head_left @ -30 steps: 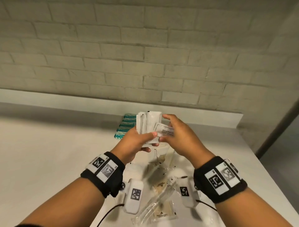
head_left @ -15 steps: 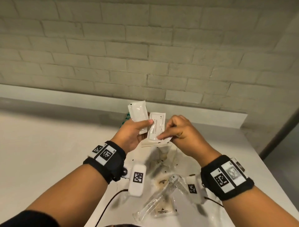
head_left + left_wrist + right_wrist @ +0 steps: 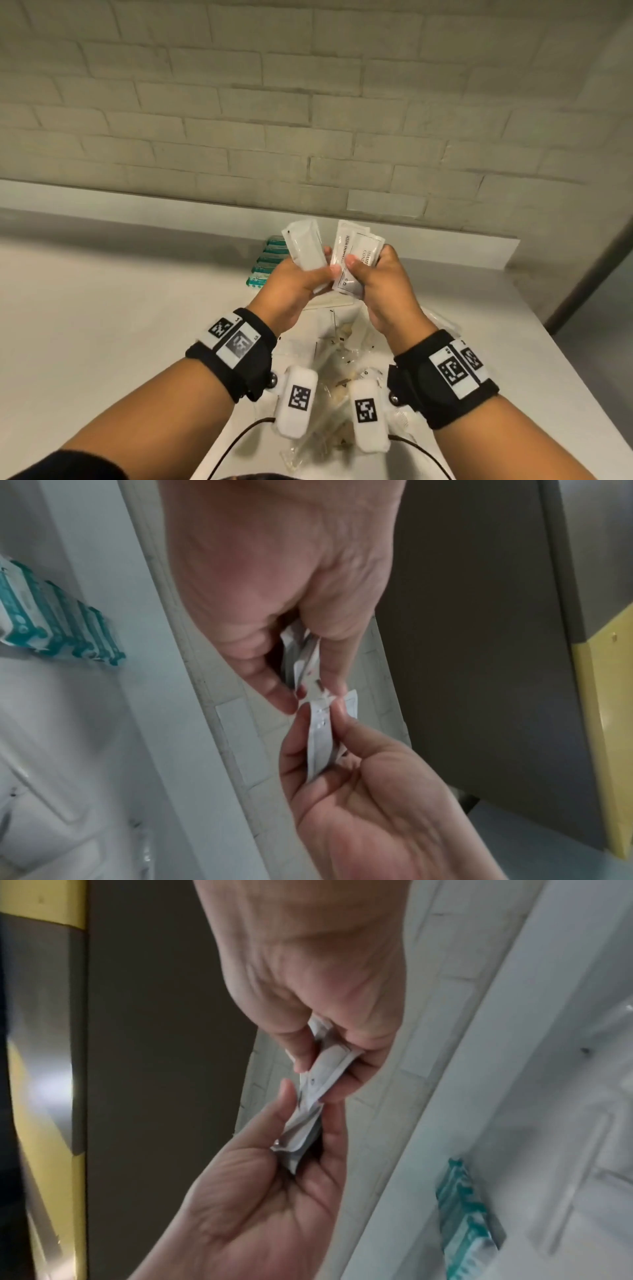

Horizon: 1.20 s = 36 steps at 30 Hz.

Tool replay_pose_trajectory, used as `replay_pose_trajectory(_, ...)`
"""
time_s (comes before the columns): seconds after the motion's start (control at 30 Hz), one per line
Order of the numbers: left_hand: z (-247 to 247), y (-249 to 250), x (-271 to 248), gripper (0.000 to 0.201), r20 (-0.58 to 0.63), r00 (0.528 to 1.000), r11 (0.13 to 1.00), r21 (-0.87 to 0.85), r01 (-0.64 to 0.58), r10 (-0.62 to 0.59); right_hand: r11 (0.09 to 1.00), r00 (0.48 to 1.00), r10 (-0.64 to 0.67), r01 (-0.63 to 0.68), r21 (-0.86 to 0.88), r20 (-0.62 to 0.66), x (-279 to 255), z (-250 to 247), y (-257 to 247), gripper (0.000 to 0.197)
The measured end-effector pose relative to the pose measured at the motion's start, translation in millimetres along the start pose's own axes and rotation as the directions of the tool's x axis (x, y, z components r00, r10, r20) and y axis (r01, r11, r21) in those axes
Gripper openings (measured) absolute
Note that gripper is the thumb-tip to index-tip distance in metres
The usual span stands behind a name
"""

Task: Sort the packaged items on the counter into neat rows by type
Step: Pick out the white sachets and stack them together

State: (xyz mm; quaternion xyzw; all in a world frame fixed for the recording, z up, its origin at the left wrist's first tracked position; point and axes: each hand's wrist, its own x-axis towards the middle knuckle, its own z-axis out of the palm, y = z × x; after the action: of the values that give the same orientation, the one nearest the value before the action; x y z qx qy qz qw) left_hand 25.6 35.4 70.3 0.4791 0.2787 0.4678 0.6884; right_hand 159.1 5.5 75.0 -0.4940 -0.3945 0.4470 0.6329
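Both hands are raised over the white counter (image 3: 120, 325) in the head view. My left hand (image 3: 320, 269) grips a few plain white sachets (image 3: 305, 251), fanned up and to the left. My right hand (image 3: 368, 263) grips two white sachets with black print (image 3: 358, 255), upright and overlapping. The two bundles touch at their lower ends. In the left wrist view my left hand (image 3: 301, 674) pinches sachet edges against the printed sachets (image 3: 318, 737). In the right wrist view my right hand (image 3: 325, 1066) pinches its sachets (image 3: 330, 1064) above the plain ones (image 3: 299, 1131).
A row of teal packets (image 3: 265, 263) stands lined up at the back of the counter, left of the hands. Clear-wrapped items (image 3: 337, 359) lie loose below the wrists. A brick wall backs the counter; its right edge (image 3: 548, 346) drops off to a dark floor.
The single stack in my left hand has been split. My right hand drew the printed sachets away and now grips them apart from the plain ones, and both hands have risen slightly.
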Motion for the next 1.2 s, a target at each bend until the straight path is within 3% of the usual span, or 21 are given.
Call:
replay_pose_trajectory(0.1, -8.4, -7.5, -4.2, 0.025, -0.049, 0.998, 0.993, 0.113, 0.040, -0.034, 0.995, 1.000, -0.002, 0.001, -0.098, -0.013, -3.7, -3.1, 7.5, 0.029)
replay_pose_trajectory(0.2, -21.3, 1.1, 0.6, 0.023, -0.139, 0.987, 0.973, 0.203, 0.113, -0.086, 0.889, 0.996, -0.065, 0.087, -0.450, 0.064, -4.3, -15.1, 1.2, 0.012)
replay_pose_trajectory(0.23, -25.4, 6.7, 2.4, 0.021, -0.133, 0.984, 0.948, 0.279, 0.151, -0.117, 0.788, 0.988, -0.118, 0.153, -0.596, 0.097, -1.1, -22.0, -4.4, 0.008)
replay_pose_trajectory(0.3, -31.9, 15.5, 4.7, 0.020, -0.066, 0.978, 0.865, 0.456, 0.208, -0.200, 0.499, 0.952, -0.141, 0.304, -0.811, 0.271, 5.0, -30.6, -18.5, 0.020)
replay_pose_trajectory(0.37, -31.7, 20.3, 4.9, 0.024, 0.021, 0.963, 0.798, 0.564, 0.212, -0.270, 0.264, 0.874, 0.024, 0.464, -0.846, 0.486, 6.4, -28.5, -31.7, 0.026)
replay_pose_trajectory(0.4, -29.9, 20.6, 5.6, 0.026, 0.063, 0.956, 0.801, 0.563, 0.203, -0.287, 0.212, 0.832, 0.125, 0.510, -0.833, 0.541, 4.5, -24.3, -35.1, 0.030)
replay_pose_trajectory(0.43, -28.3, 19.3, 6.8, 0.025, 0.095, 0.953, 0.824, 0.530, 0.198, -0.289, 0.212, 0.814, 0.217, 0.500, -0.839, 0.540, 3.1, -20.9, -33.9, 0.028)
replay_pose_trajectory(0.5, -25.5, 15.9, 6.9, 0.021, 0.100, 0.957, 0.877, 0.435, 0.203, -0.271, 0.289, 0.831, 0.308, 0.383, -0.878, 0.464, -0.9, -16.9, -25.1, 0.027)
replay_pose_trajectory(0.6, -30.6, 8.8, 5.9, 0.019, 0.027, 0.958, 0.937, 0.218, 0.274, -0.286, 0.515, 0.918, 0.235, 0.161, -0.842, 0.319, -4.1, -22.6, -10.3, 0.047)
replay_pose_trajectory(0.67, -36.8, 3.7, 3.8, 0.025, 0.010, 0.951, 0.947, 0.094, 0.307, -0.309, 0.703, 0.962, 0.156, 0.050, -0.709, 0.222, 0.7, -27.9, -9.2, 0.059)
replay_pose_trajectory(0.77, -34.2, -3.5, 2.2, 0.031, -0.042, 0.968, 0.958, 0.144, 0.249, -0.246, 0.920, 0.976, 0.122, -0.043, -0.389, 0.181, 5.0, -24.7, -11.8, 0.043)
replay_pose_trajectory(0.83, -27.2, -8.6, 2.1, 0.036, -0.061, 0.981, 0.962, 0.191, 0.193, -0.185, 0.973, 0.963, 0.156, -0.111, -0.203, 0.221, 1.1, -15.3, -10.3, 0.038)
replay_pose_trajectory(0.9, -23.7, -12.9, 2.7, 0.036, -0.072, 0.988, 0.969, 0.194, 0.150, -0.138, 0.982, 0.961, 0.159, -0.130, -0.137, 0.228, -0.4, -7.3, -5.7, 0.036)
replay_pose_trajectory(0.97, -22.3, -12.5, 3.6, 0.032, -0.103, 0.985, 0.977, 0.151, 0.153, -0.138, 0.987, 0.992, 0.060, -0.042, -0.155, 0.111, 5.1, -6.5, -7.9, 0.028)
replay_pose_trajectory(1.0, -22.1, -10.2, 3.7, 0.031, -0.114, 0.980, 0.979, 0.108, 0.175, -0.163, 0.977, 0.996, -0.063, 0.075, -0.198, 0.066, 10.0, -9.5, -8.8, 0.023)
replay_pose_trajectory(1.03, -23.1, -8.8, 4.8, 0.031, -0.116, 0.974, 0.978, 0.053, 0.204, -0.197, 0.929, 0.971, -0.224, 0.238, -0.282, 0.083, 14.5, -14.0, -9.1, 0.019)
replay_pose_trajectory(1.07, -23.6, -6.5, 5.2, 0.029, -0.105, 0.968, 0.974, -0.008, 0.228, -0.228, 0.800, 0.905, -0.382, 0.426, -0.422, 0.189, 17.9, -19.2, -8.6, 0.017)
replay_pose_trajectory(1.1, -24.3, -5.7, 5.3, 0.023, -0.086, 0.967, 0.971, -0.049, 0.235, -0.239, 0.573, 0.797, -0.479, 0.602, -0.556, 0.368, 18.8, -23.1, -6.7, 0.019)
replay_pose_trajectory(1.13, -24.0, -4.6, 5.6, 0.015, -0.071, 0.971, 0.973, -0.056, 0.225, -0.228, 0.307, 0.682, -0.484, 0.718, -0.624, 0.548, 19.3, -27.3, -3.6, 0.027)
replay_pose_trajectory(1.17, -24.2, -4.4, 6.2, 0.014, -0.073, 0.978, 0.981, -0.029, 0.192, -0.194, 0.125, 0.621, -0.427, 0.761, -0.637, 0.658, 19.0, -31.7, 0.9, 0.034)
replay_pose_trajectory(1.2, -24.4, -4.5, 6.9, 0.019, -0.090, 0.984, 0.988, 0.010, 0.156, -0.155, 0.063, 0.615, -0.371, 0.764, -0.642, 0.695, 17.2, -35.8, 4.3, 0.039)
